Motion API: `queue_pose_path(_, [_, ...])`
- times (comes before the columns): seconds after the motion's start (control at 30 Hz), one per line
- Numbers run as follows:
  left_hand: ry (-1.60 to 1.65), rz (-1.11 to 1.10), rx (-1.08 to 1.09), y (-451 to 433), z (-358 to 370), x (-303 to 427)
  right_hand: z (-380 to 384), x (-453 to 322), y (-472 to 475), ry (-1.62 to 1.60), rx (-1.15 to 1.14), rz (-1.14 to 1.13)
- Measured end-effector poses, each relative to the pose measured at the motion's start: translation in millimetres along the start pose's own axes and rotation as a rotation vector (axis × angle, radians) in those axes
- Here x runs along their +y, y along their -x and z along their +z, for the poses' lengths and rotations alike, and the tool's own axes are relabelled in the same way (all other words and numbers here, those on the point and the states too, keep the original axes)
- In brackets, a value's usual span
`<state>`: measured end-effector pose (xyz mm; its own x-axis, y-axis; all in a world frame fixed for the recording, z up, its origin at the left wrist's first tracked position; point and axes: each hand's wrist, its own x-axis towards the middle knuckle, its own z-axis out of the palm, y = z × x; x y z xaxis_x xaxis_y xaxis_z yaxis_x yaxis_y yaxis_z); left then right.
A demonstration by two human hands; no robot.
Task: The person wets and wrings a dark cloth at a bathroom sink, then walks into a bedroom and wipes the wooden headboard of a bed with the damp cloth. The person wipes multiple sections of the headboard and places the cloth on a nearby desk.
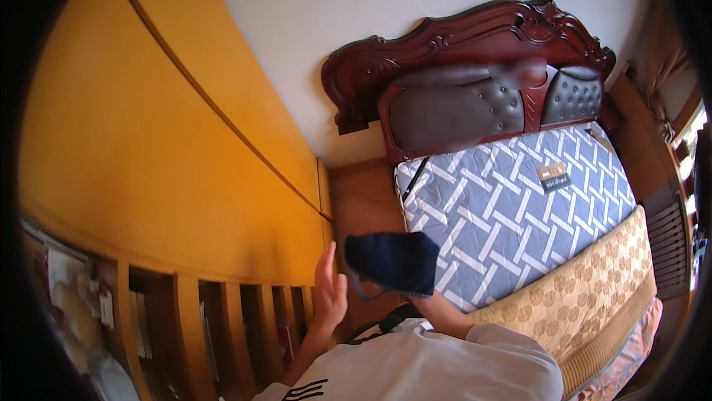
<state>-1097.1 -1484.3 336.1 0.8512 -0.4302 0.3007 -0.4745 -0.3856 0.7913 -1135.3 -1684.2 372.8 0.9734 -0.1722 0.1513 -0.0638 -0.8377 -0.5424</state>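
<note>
My left hand point(332, 292) is raised beside the yellow cabinet, its fingers extended and nothing in it. Just right of it, a dark navy cloth item point(395, 262), with a thin strap or cord hanging below, covers my right hand. Only the right forearm shows beneath the cloth, so the grip is hidden. Beyond lies a mattress point(489, 223) in blue-grey fabric with white bars, on a bed with a carved dark-wood headboard point(473, 36) and dark tufted panels. A small card or label point(554, 177) bearing writing lies on the mattress.
A tall yellow cabinet point(183, 150) stands at the left, above slatted yellow wood point(189, 334). Brown floor point(364, 206) shows between cabinet and bed. Folded floral-patterned bedding or padding point(567, 301) lies across the near end of the mattress. Curtains point(664, 67) hang at the far right.
</note>
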Motion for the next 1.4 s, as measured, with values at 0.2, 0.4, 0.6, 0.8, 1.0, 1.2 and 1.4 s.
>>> queue_pose_path(0.2, [0.066,-0.118,-0.005,-79.7,19.5,-58.7,35.7,129.6,-124.9,-2.945,0.203,0.273])
queue_pose_path(0.4, [0.005,-0.067,-0.054,-164.4,37.9,-84.7,32.6,202.9,-190.9,-2.037,0.470,0.215])
queue_pose_path(0.6, [0.282,-0.166,-0.077,-266.7,44.9,-146.9,36.0,242.9,-226.7,-0.877,0.466,0.333])
queue_pose_path(0.8, [0.396,-0.246,-0.025,-358.5,42.0,-181.9,1.3,245.1,-278.0,-2.193,0.694,-0.163])
queue_pose_path(1.0, [0.442,-0.350,-0.074,-402.3,52.5,-195.9,-34.0,263.4,-334.8,-2.023,0.840,-0.289])
queue_pose_path(1.2, [0.385,-0.272,-0.132,-426.3,73.0,-208.7,17.1,326.4,-423.0,-1.835,1.521,-0.131])
queue_pose_path(1.4, [0.262,-0.223,-0.179,-469.4,114.7,-194.7,184.0,411.7,-536.4,-0.661,1.674,0.626])
